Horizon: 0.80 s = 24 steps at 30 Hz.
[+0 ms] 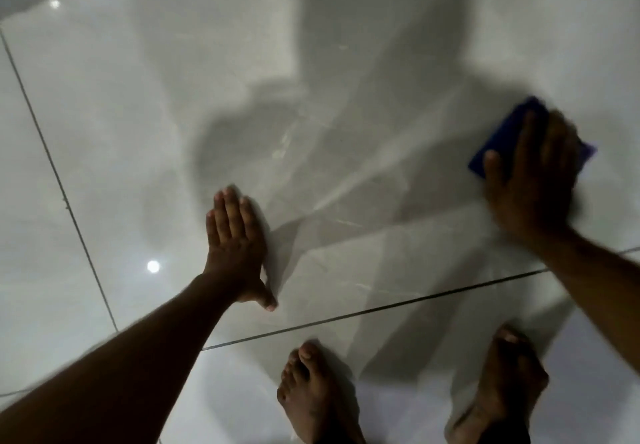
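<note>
Flat-fingered right hand (533, 180) presses the blue cloth (502, 138) under it to the floor (138, 132), open left hand (235, 242) bracing; steady overlapping strokes should work best.

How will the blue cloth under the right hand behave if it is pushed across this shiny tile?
The blue cloth lies flat under the spread right hand, so it is probably soft and light. The tile floor looks glossy, so the cloth should slide easily. Blur hides how thick it is.
</note>
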Tool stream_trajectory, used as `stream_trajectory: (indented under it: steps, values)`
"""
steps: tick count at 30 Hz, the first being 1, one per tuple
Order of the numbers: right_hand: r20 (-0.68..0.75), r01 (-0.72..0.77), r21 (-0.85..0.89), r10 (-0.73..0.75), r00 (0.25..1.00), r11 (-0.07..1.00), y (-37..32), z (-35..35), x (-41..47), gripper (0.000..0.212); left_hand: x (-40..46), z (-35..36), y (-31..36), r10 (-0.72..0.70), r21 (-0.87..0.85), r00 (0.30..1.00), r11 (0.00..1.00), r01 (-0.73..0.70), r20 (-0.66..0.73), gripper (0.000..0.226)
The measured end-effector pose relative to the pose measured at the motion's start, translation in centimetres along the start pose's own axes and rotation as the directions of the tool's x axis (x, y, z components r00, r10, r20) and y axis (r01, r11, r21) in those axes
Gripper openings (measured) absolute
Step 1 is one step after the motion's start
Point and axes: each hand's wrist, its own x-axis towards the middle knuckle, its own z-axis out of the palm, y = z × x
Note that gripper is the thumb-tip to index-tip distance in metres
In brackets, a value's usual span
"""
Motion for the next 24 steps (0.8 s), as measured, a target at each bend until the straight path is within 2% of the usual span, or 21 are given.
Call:
stream_trajectory:
  steps: [1,2,3,4,6,7,8,9,10,11,12,13,14,15,16,17,18,19,20,21,24]
  values:
    - [-0.020,-0.205,0.021,0.206,0.978,0.978,-2.0,0.4,-2.3,0.070,0.0,0.0,0.0,0.005,0.001,1.000,1.000,-0.005,0.004,0.192]
    - [-0.023,-0.323,0.053,0.324,0.946,0.945,-4.8,0.5,-4.7,0.071,0.0,0.0,-0.1,0.007,0.000,1.000,1.000,-0.007,0.007,0.193]
    - [-0.011,-0.339,0.077,0.341,0.940,0.938,-8.2,0.6,-7.1,0.072,0.1,0.0,-0.1,0.007,0.004,1.000,1.000,-0.007,0.001,0.193]
    - [0.012,-0.262,0.096,0.262,0.965,0.960,-11.4,0.6,-9.4,0.072,0.2,0.0,-0.1,0.006,0.013,1.000,1.000,-0.006,-0.008,0.192]
    - [0.104,0.097,0.169,-0.115,0.988,0.981,-16.4,1.0,-14.2,0.076,0.3,0.1,-0.3,0.002,0.029,1.000,1.000,-0.001,-0.013,0.192]
    - [0.149,0.343,0.213,-0.377,0.914,0.915,-17.3,1.0,-16.1,0.079,0.4,0.2,-0.4,0.005,0.032,1.000,0.999,-0.004,-0.017,0.192]
    - [0.159,0.597,0.243,-0.639,0.753,0.764,-17.1,1.1,-17.0,0.081,0.5,0.3,-0.6,0.004,0.038,1.000,0.999,-0.003,-0.020,0.192]
    - [0.157,0.794,0.271,-0.838,0.522,0.545,-15.9,1.1,-16.5,0.080,0.5,0.3,-0.7,-0.004,0.043,1.000,0.999,0.005,-0.021,0.192]
    - [0.138,0.903,0.282,-0.946,0.295,0.323,-14.0,1.1,-14.8,0.078,0.5,0.3,-0.6,-0.011,0.049,1.000,0.999,0.012,-0.023,0.192]
    - [0.132,0.944,0.276,-0.980,0.148,0.180,-12.0,1.1,-12.6,0.076,0.6,0.3,-0.7,-0.014,0.061,0.999,0.998,0.016,-0.032,0.192]
    - [0.144,0.955,0.257,-0.983,0.116,0.150,-9.6,1.1,-10.2,0.075,0.7,0.4,-0.7,-0.014,0.074,0.999,0.997,0.017,-0.040,0.192]
    - [0.151,0.942,0.225,-0.964,0.217,0.247,-6.8,1.1,-8.1,0.075,0.8,0.5,-0.6,-0.013,0.083,0.999,0.996,0.017,-0.048,0.193]
    - [0.132,0.881,0.165,-0.896,0.425,0.442,-4.0,1.1,-6.5,0.076,0.9,0.6,-0.5,-0.015,0.084,0.998,0.996,0.020,-0.054,0.193]
    - [0.092,0.743,0.091,-0.748,0.657,0.664,-1.6,1.3,-5.8,0.078,0.9,0.7,-0.5,-0.021,0.084,0.998,0.996,0.026,-0.061,0.193]
    - [0.062,0.512,0.033,-0.513,0.856,0.858,0.0,1.3,-6.0,0.079,1.0,0.8,-0.4,-0.026,0.083,0.998,0.996,0.032,-0.065,0.193]
    - [0.042,0.206,0.011,-0.206,0.978,0.979,0.2,1.1,-7.0,0.079,1.0,0.9,-0.4,-0.029,0.087,0.997,0.996,0.035,-0.069,0.192]
    - [0.033,-0.111,0.026,0.110,0.993,0.994,-1.1,1.1,-8.5,0.078,0.9,0.9,-0.4,-0.031,0.094,0.997,0.995,0.038,-0.073,0.192]
    - [0.050,-0.364,0.079,0.361,0.931,0.928,-3.6,0.8,-9.9,0.076,0.8,0.9,-0.3,-0.036,0.098,0.996,0.994,0.044,-0.080,0.191]
    - [0.100,-0.496,0.144,0.486,0.868,0.856,-6.6,0.3,-11.2,0.076,0.6,0.8,-0.1,-0.044,0.102,0.995,0.993,0.053,-0.088,0.191]
    - [0.148,-0.514,0.191,0.493,0.857,0.836,-9.9,-0.1,-12.6,0.076,0.4,0.6,0.1,-0.055,0.106,0.993,0.992,0.066,-0.103,0.190]
    - [0.275,-0.248,0.249,0.177,0.945,0.936,-17.0,-1.0,-17.7,0.075,-1.7,0.8,1.6,-0.070,0.148,0.977,0.984,0.101,-0.201,0.177]
